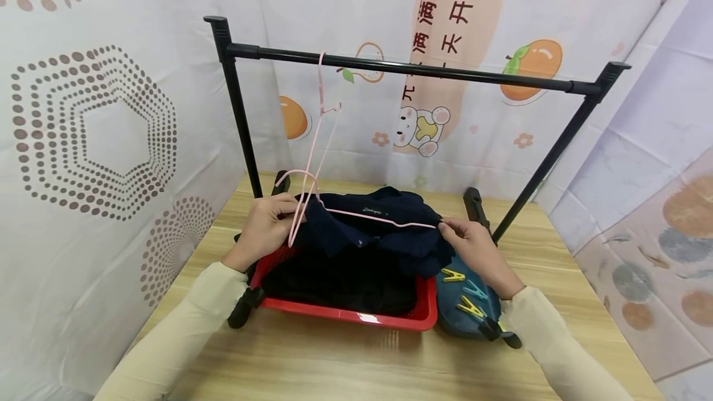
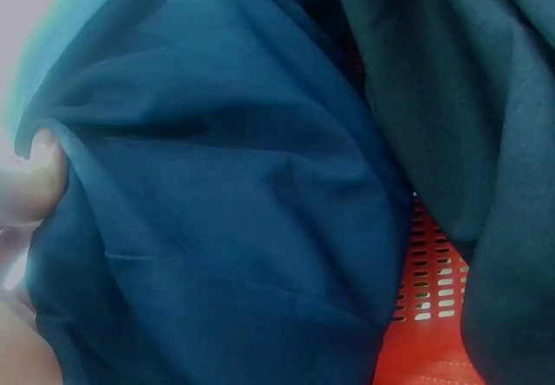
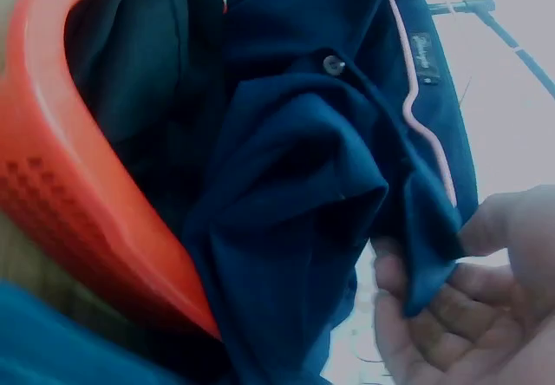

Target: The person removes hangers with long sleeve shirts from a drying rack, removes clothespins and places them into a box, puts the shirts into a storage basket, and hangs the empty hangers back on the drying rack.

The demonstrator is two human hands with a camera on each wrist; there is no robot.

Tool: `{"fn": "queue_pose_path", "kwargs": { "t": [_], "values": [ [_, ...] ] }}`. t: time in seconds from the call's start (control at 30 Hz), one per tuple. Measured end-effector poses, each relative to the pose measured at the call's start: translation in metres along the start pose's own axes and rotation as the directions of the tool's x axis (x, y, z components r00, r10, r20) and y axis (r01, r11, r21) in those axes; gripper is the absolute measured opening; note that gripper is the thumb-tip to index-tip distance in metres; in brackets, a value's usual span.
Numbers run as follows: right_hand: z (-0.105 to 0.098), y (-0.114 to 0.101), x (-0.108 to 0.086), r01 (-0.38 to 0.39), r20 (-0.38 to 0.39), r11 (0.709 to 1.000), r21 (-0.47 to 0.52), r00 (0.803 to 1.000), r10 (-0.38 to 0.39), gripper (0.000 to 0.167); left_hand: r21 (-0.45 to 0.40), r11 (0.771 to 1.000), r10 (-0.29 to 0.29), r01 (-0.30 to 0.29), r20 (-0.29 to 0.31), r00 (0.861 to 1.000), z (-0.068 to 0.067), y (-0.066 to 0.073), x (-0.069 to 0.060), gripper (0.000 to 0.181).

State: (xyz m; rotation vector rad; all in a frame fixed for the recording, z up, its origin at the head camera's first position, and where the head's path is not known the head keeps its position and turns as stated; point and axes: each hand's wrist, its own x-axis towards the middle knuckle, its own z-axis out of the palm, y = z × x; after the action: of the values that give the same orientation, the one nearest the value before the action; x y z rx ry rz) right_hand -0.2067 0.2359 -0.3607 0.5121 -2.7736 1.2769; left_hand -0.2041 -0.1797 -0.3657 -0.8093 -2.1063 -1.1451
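Note:
A navy garment [image 1: 356, 234] with a small inside label and a button is held up over the red basket [image 1: 345, 313]. A pink hanger [image 1: 362, 215] lies across its opening, the hook rising at the left. My left hand [image 1: 266, 228] pinches the cloth at the left side; in the left wrist view, the thumb presses into a fold, with the other fingers mostly hidden. At the other end, my right hand [image 1: 473, 249] pinches the garment's edge beside the hanger's tip. The right wrist view shows the edge between thumb and curled fingers [image 3: 451, 324].
Another pink hanger [image 1: 314, 159] hangs from the black rack's rail [image 1: 412, 68], in front of my left hand. Black clothing [image 1: 340, 283] fills the basket. To its right, a blue container [image 1: 457, 314] carries yellow and teal clothes pegs [image 1: 470, 307]. The rack's feet stand on the wooden table [image 1: 312, 364].

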Motion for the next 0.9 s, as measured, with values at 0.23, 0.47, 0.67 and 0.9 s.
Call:
{"fn": "queue_pose_path", "kwargs": {
  "t": [0.23,0.47,0.67,0.9],
  "values": [
    [0.006,0.01,0.003,-0.196,0.171,0.849,0.491,0.977,0.127,0.028,-0.018,0.999,-0.044,0.043,-0.013,0.999,-0.002,-0.001,-0.002,0.019],
    [0.013,0.015,0.005,-0.293,0.306,0.541,0.788,0.95,0.069,0.034,-0.045,0.998,-0.038,0.037,-0.025,0.999,-0.003,-0.004,-0.001,0.017],
    [0.018,0.023,0.007,-0.338,0.381,0.434,0.835,0.924,-0.014,0.041,-0.038,0.999,-0.04,0.039,-0.021,0.999,-0.004,-0.007,-0.003,0.02],
    [0.037,0.019,0.007,-0.324,0.374,0.551,0.769,0.927,0.022,0.024,-0.076,0.997,-0.031,0.03,-0.005,1.0,0.002,-0.006,-0.003,0.018]
  ]
}}
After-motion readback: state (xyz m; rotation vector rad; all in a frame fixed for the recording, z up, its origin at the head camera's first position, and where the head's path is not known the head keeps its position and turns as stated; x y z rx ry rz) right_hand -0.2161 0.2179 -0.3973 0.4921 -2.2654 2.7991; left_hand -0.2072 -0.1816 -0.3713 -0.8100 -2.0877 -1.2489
